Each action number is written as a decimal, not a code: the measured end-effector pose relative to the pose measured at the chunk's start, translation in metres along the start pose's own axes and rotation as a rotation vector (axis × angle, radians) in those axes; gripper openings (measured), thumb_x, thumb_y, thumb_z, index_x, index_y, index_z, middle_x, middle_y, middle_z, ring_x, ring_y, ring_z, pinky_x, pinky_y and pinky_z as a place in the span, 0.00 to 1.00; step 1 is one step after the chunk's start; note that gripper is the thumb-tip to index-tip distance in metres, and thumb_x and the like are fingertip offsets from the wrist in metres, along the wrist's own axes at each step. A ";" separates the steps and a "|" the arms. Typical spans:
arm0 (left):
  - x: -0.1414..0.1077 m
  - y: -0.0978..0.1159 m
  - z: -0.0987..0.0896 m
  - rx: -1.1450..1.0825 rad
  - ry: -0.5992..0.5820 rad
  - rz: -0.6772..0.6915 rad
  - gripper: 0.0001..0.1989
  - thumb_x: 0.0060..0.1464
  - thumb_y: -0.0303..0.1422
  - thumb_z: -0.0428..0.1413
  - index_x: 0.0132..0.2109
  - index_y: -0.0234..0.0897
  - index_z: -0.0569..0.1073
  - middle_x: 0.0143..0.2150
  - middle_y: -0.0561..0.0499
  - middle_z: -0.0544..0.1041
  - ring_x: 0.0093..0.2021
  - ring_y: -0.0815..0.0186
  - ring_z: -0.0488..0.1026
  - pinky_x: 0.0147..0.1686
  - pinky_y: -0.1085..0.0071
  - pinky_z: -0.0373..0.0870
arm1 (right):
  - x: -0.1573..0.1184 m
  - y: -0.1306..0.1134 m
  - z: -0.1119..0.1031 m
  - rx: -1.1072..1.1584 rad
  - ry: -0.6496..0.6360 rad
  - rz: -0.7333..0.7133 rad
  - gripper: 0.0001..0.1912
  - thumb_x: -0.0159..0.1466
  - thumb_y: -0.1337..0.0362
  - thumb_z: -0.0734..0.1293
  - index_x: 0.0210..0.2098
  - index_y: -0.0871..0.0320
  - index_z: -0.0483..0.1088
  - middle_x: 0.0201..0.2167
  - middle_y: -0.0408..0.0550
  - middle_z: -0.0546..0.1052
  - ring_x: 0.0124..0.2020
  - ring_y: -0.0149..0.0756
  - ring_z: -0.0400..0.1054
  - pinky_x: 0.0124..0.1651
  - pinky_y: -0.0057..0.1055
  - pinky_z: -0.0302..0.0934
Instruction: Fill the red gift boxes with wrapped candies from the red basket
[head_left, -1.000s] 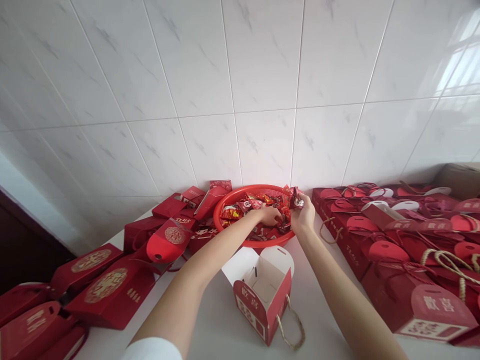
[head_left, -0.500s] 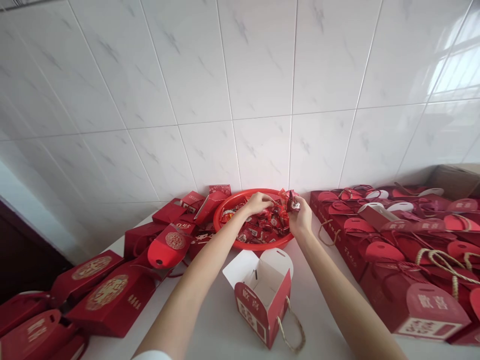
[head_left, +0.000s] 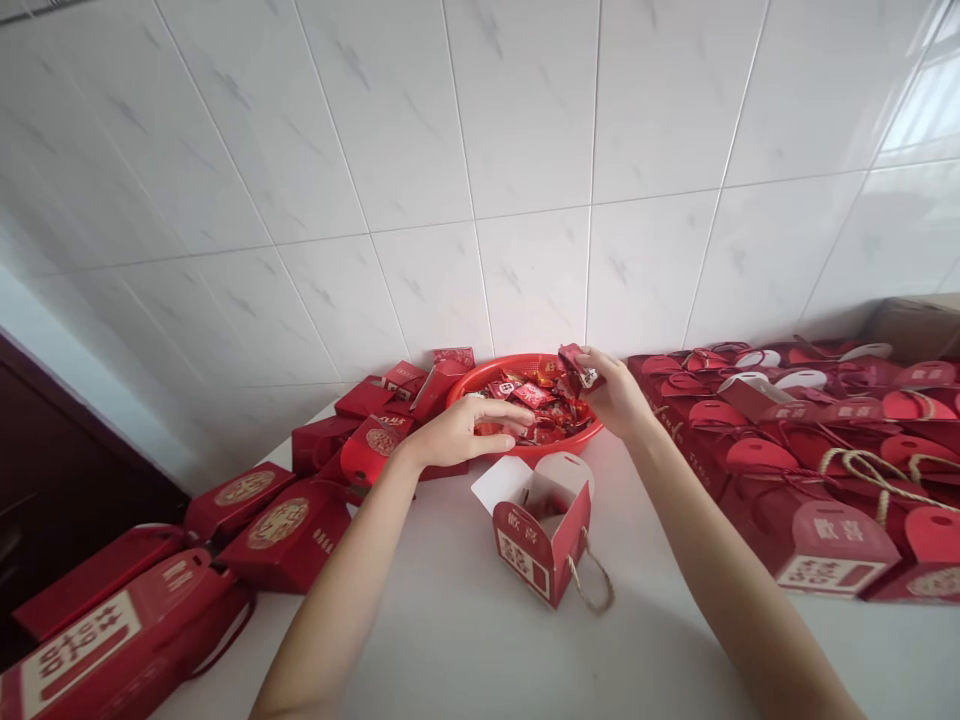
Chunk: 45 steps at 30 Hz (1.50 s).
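Observation:
An open red gift box (head_left: 534, 545) with white inner flaps and a rope handle stands upright on the white table, with something dark red inside. Behind it is a red plastic basket (head_left: 541, 452) full of wrapped candies (head_left: 534, 396). My left hand (head_left: 469, 430) hovers over the basket's near left edge, fingers apart and nothing visible in them. Over the basket's right side, my right hand (head_left: 609, 392) is closed on wrapped candies (head_left: 579, 366) held between thumb and fingers; how many is unclear.
Closed red boxes (head_left: 836, 540) with cord handles fill the right side in rows. More red boxes (head_left: 281, 535) lie at the left. A tiled wall (head_left: 532, 270) rises behind, and a brown carton (head_left: 915, 328) sits at the far right.
My left hand has pulled back from the candies toward the basket's near edge. Something dark red now shows inside the open box. The camera view has shifted slightly.

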<state>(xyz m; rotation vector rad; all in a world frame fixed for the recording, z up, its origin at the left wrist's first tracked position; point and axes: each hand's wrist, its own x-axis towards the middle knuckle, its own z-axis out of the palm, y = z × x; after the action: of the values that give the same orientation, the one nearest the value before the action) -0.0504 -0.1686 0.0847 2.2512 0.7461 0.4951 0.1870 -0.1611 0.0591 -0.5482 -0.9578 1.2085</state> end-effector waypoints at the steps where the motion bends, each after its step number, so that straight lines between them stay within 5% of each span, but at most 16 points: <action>1: -0.007 0.006 0.000 0.061 0.010 -0.017 0.18 0.58 0.38 0.57 0.53 0.38 0.77 0.54 0.45 0.79 0.52 0.59 0.76 0.51 0.64 0.72 | -0.006 -0.007 0.002 -0.083 -0.069 -0.003 0.08 0.53 0.64 0.73 0.25 0.59 0.71 0.26 0.39 0.71 0.28 0.27 0.63 0.27 0.22 0.59; 6: -0.024 0.017 0.012 0.413 -0.103 -0.262 0.19 0.61 0.45 0.54 0.51 0.41 0.79 0.49 0.48 0.79 0.48 0.58 0.75 0.46 0.68 0.70 | -0.035 -0.036 0.011 -0.540 -0.464 0.045 0.08 0.61 0.60 0.70 0.34 0.59 0.75 0.29 0.42 0.75 0.30 0.30 0.65 0.33 0.25 0.60; 11: -0.025 0.012 0.018 0.380 -0.332 -0.253 0.25 0.55 0.49 0.59 0.55 0.43 0.77 0.50 0.51 0.79 0.46 0.60 0.76 0.39 0.73 0.67 | -0.048 -0.039 0.019 -0.888 -0.901 0.058 0.07 0.65 0.63 0.66 0.37 0.57 0.76 0.28 0.40 0.74 0.28 0.30 0.65 0.32 0.25 0.59; 16: -0.021 0.009 0.014 0.330 -0.386 -0.186 0.32 0.47 0.48 0.65 0.59 0.44 0.74 0.58 0.50 0.76 0.52 0.56 0.74 0.45 0.71 0.68 | -0.050 -0.027 0.025 -0.949 -1.007 0.015 0.08 0.65 0.63 0.66 0.37 0.56 0.78 0.31 0.42 0.79 0.30 0.31 0.69 0.34 0.25 0.62; 20: -0.020 0.004 0.014 0.271 -0.383 -0.195 0.35 0.47 0.45 0.67 0.61 0.45 0.71 0.61 0.50 0.74 0.59 0.55 0.71 0.52 0.71 0.66 | -0.049 -0.018 0.027 -0.984 -1.106 0.076 0.13 0.66 0.66 0.63 0.28 0.57 0.78 0.25 0.41 0.76 0.24 0.29 0.65 0.28 0.24 0.58; 24: -0.021 0.001 0.015 0.246 -0.388 -0.192 0.34 0.47 0.44 0.67 0.61 0.44 0.71 0.62 0.49 0.73 0.61 0.56 0.69 0.56 0.70 0.63 | -0.051 -0.015 0.030 -1.048 -1.072 0.049 0.14 0.65 0.68 0.62 0.28 0.57 0.77 0.27 0.43 0.77 0.26 0.30 0.65 0.30 0.25 0.58; 31: -0.026 0.001 0.015 0.216 -0.372 -0.178 0.32 0.47 0.43 0.67 0.59 0.44 0.73 0.59 0.50 0.76 0.57 0.56 0.72 0.53 0.71 0.64 | -0.054 -0.013 0.034 -1.075 -1.018 0.041 0.13 0.65 0.67 0.63 0.42 0.55 0.80 0.31 0.43 0.81 0.27 0.31 0.70 0.30 0.26 0.60; 40: -0.026 0.002 0.018 0.320 -0.347 -0.185 0.34 0.48 0.50 0.65 0.61 0.45 0.72 0.61 0.51 0.73 0.58 0.53 0.70 0.51 0.71 0.65 | -0.064 -0.044 0.028 -1.015 -0.735 -0.130 0.09 0.64 0.62 0.69 0.42 0.53 0.80 0.39 0.45 0.82 0.40 0.40 0.75 0.44 0.33 0.68; 45: -0.026 0.005 0.019 0.348 -0.349 -0.177 0.34 0.50 0.49 0.64 0.62 0.43 0.72 0.62 0.49 0.73 0.60 0.53 0.70 0.51 0.72 0.66 | -0.084 -0.044 0.009 -1.127 -0.748 -0.127 0.09 0.63 0.57 0.70 0.41 0.53 0.79 0.41 0.47 0.81 0.40 0.40 0.75 0.44 0.34 0.69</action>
<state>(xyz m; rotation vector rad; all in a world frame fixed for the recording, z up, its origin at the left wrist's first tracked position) -0.0582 -0.1972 0.0718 2.4645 0.8868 -0.1239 0.1980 -0.2548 0.0715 -0.8942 -2.3071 0.6434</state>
